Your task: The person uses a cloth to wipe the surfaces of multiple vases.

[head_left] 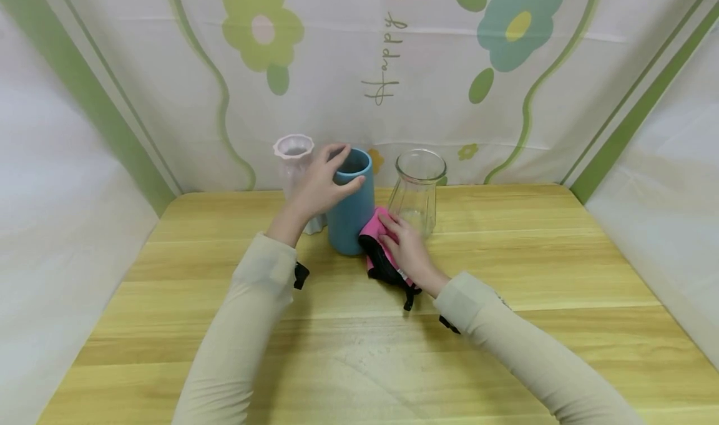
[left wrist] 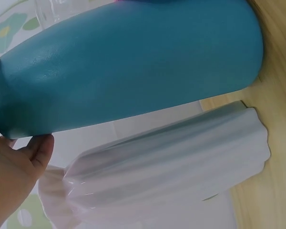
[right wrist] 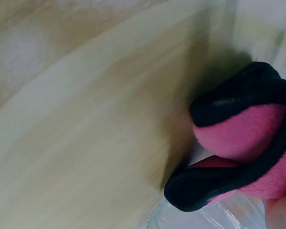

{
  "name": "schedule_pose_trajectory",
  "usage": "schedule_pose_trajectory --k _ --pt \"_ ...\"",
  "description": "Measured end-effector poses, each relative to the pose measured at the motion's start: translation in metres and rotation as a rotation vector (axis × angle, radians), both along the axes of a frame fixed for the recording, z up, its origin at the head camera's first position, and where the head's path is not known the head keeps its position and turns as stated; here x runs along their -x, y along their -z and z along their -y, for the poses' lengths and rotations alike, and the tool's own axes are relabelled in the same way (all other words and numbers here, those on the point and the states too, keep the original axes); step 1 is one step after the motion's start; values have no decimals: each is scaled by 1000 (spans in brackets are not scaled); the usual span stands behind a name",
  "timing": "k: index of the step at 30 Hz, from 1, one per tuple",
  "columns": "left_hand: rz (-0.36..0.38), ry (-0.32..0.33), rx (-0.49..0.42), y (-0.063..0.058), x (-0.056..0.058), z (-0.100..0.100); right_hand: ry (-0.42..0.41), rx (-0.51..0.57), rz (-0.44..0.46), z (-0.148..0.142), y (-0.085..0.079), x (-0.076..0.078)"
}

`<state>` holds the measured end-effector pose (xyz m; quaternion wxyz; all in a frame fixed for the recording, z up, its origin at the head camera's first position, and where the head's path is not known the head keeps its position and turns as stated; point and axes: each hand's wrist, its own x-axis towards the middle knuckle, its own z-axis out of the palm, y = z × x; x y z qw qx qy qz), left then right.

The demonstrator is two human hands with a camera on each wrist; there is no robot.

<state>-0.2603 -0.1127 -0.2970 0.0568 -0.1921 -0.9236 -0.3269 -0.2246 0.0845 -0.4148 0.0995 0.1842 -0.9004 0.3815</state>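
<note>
A tall blue cylindrical vase (head_left: 351, 222) stands upright on the table. My left hand (head_left: 321, 188) grips it by the top, thumb and fingers spread around the rim. In the left wrist view, the fingertips curl against the upper end of the blue vase (left wrist: 133, 71). My right hand (head_left: 412, 255) pinches a soft pink cloth item (head_left: 371, 226) with black edging and a short black strap, close against the vase's lower right side. Its folded pink fabric (right wrist: 243, 131) and black trim show in the right wrist view; most of the right hand is out of that view.
A white fluted vase (head_left: 294, 147) stands just left of the blue one, partly behind my left hand. To the right is a clear glass vase (head_left: 421, 191), near the pink item. A floral cloth backdrop (head_left: 348, 57) rises behind the wooden table (head_left: 539, 256).
</note>
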Motion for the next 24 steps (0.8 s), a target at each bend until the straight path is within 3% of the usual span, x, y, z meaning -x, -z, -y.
schedule_pose_trajectory --k 8,19,24 --pt "26 23 -13 -4 1 6 -1 63 -91 1 -11 0" --pt "67 51 -39 -2 0 10 34 247 -245 6 -50 8" --pt "57 72 -89 1 -1 8 30 259 -238 9 -60 8"
